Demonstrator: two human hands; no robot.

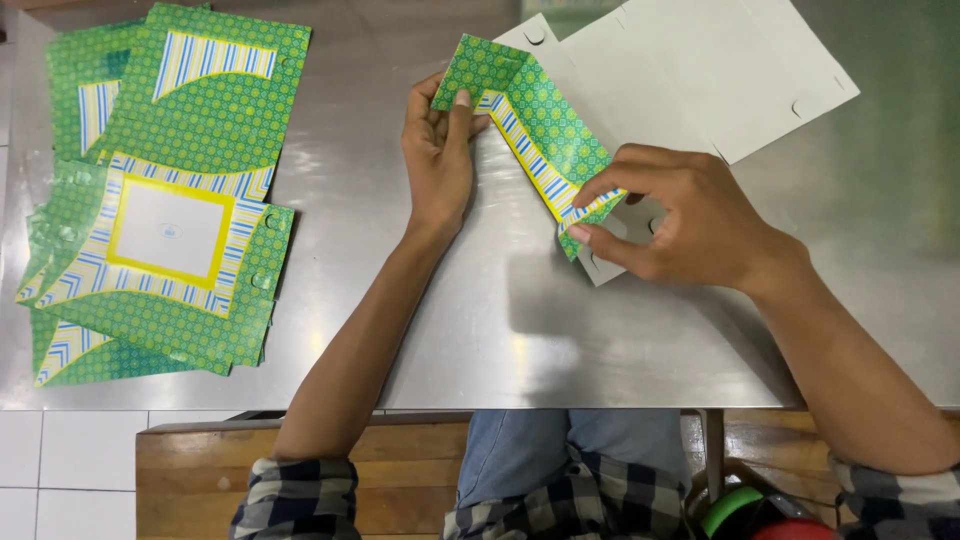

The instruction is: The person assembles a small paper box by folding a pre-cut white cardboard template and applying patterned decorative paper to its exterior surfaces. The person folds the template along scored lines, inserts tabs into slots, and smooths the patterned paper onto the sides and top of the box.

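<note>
Fingers of both hands pinching green patterned carton blank, part-folded, steel table, stack of blanks left

Plaid sleeves rolled up, blue jeans.

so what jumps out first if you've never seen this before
The bright green patterned cardboard sheet at the centre, being folded between the left hand and the right hand on the steel table. Next, the stack of flat green box blanks at far left, the top one with a yellow-framed white panel.
</note>
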